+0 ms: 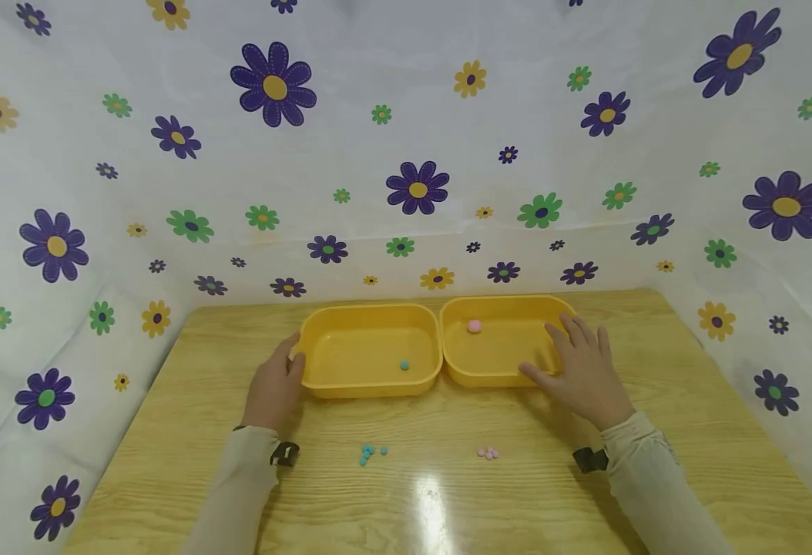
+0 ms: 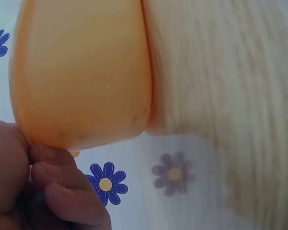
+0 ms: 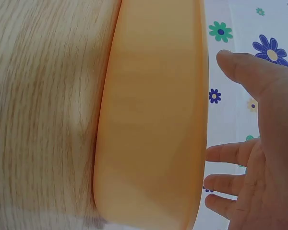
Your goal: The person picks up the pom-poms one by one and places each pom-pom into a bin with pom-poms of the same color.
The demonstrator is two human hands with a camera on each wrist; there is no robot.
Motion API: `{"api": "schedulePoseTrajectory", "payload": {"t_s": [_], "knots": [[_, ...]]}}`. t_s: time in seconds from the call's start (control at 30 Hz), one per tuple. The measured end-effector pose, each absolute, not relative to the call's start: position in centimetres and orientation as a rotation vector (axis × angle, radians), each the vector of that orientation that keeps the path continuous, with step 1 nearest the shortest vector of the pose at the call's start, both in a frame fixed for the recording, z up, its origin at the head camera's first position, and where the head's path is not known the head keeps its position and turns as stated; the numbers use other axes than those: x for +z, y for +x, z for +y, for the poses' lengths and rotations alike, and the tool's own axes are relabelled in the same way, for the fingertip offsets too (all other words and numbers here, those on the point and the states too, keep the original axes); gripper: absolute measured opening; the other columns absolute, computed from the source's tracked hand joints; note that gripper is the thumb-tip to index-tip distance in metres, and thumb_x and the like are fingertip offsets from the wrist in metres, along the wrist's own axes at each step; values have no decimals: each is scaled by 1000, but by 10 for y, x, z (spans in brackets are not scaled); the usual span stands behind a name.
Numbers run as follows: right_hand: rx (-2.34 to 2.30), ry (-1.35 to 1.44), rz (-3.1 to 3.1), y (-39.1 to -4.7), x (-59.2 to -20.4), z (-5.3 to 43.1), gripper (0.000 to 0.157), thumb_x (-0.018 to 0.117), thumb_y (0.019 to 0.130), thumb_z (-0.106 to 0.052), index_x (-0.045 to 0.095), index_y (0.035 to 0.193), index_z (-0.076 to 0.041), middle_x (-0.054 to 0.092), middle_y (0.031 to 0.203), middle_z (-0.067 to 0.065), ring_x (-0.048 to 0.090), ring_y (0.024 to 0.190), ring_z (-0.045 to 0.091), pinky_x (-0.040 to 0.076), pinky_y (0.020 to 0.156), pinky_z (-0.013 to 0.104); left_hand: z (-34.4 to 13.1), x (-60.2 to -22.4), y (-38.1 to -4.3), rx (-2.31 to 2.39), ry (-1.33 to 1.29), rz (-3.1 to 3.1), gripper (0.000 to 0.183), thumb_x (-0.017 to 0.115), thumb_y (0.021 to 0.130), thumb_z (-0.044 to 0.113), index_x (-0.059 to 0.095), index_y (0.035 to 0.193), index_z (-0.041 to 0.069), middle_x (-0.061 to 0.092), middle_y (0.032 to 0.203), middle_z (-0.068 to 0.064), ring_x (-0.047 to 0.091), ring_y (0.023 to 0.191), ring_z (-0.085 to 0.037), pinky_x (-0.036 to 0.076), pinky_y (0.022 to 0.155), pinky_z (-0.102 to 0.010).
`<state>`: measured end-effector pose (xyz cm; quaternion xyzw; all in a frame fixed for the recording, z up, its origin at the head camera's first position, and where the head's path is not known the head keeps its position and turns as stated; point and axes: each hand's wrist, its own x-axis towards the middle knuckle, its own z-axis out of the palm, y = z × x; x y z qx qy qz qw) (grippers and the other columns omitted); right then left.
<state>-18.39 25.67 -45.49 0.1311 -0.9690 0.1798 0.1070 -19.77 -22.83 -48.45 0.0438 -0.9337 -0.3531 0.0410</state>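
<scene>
Two yellow plastic trays stand side by side near the back of the table. My left hand grips the left tray by its left end; in the left wrist view the curled fingers are at its rim. Inside that tray lies one small blue bead. The right tray holds a pink piece near its back left. Spread over that tray's right end is my right hand, with fingers apart and nothing in them. In the right wrist view its fingertips come right up to the rim.
On the wooden table, in front of the trays, lie several blue beads to the left and several pink beads to the right. A white flowered cloth rises behind the table and along both sides.
</scene>
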Motion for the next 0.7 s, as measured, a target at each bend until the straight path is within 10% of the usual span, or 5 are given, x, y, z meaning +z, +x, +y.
{"api": "schedulePoseTrajectory", "payload": {"t_s": [0.7], "knots": [[591, 470, -2903, -184, -458, 247, 71, 63, 101, -46, 50, 145, 8, 39, 156, 31, 33, 144, 52, 21, 119, 66, -213, -482, -194, -1084, 141, -2874, 50, 43, 112, 27, 39, 159, 11, 57, 85, -9, 52, 76, -23, 43, 69, -36]]}}
